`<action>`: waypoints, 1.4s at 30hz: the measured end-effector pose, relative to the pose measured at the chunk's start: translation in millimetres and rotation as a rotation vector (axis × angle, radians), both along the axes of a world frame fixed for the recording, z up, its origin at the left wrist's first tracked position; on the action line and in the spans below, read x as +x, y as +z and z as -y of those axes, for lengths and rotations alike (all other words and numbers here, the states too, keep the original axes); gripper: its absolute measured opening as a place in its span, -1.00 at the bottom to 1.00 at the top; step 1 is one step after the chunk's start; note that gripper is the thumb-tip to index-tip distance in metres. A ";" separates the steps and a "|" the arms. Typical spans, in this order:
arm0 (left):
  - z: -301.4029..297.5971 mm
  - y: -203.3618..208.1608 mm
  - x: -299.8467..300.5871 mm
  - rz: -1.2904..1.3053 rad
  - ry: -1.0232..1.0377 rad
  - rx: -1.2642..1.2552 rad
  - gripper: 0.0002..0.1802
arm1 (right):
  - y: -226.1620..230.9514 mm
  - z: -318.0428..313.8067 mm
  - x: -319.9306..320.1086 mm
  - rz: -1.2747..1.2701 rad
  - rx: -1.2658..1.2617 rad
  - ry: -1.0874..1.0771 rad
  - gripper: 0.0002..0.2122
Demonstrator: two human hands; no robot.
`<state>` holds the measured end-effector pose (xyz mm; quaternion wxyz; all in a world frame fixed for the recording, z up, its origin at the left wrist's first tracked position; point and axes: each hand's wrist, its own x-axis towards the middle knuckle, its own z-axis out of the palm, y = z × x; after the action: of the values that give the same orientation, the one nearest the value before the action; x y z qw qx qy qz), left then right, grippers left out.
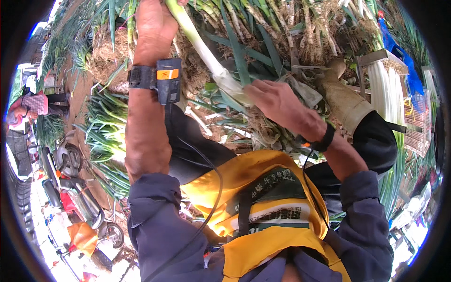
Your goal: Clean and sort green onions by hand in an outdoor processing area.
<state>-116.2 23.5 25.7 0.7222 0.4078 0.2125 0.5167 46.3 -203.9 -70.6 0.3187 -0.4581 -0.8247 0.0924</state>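
A long leek [203, 52] runs slantwise from the top edge down toward the middle, its white end lowest. My left hand [157, 26] is closed around its upper green part, partly cut off by the picture's edge. At the white end, my right hand [279, 103] has its fingers pinched together on the loose, pale outer skin [232, 87] of the leek. Peeled leaf scraps and trimmings [237, 129] lie below, between my legs.
Piled leeks with earthy roots [310, 40] line the far side. More green leeks [108, 124] lie at left, and bare white stalks [387, 91] stand at right by a crate [418, 124]. Motorcycles [77, 190] and another person [37, 103] are at far left.
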 end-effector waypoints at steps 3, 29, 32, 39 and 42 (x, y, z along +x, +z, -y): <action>5.3 -0.4 10.4 -0.027 0.032 0.024 -0.68 | -21.5 19.4 12.5 0.008 -0.034 -0.033 -0.70; -38.2 13.8 -47.5 -0.030 -0.045 0.254 -0.69 | -187.0 142.5 53.5 0.548 -0.979 0.080 -0.69; -32.4 8.3 -42.4 -0.066 0.073 0.165 -0.68 | -128.3 95.6 55.6 0.237 -0.708 -0.093 -0.63; -49.5 6.2 -62.0 -0.064 0.198 0.133 -0.67 | -14.2 29.6 22.4 -0.572 -1.004 -0.372 -0.57; -53.5 -0.4 -47.7 -0.049 0.238 0.056 -0.69 | -24.9 22.5 -4.3 -0.583 -0.466 -0.306 -0.62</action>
<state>-164.0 77.0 25.3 0.6389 0.4122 0.2626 0.5941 41.9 -226.4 -95.4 0.4368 -0.5903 -0.5790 0.3543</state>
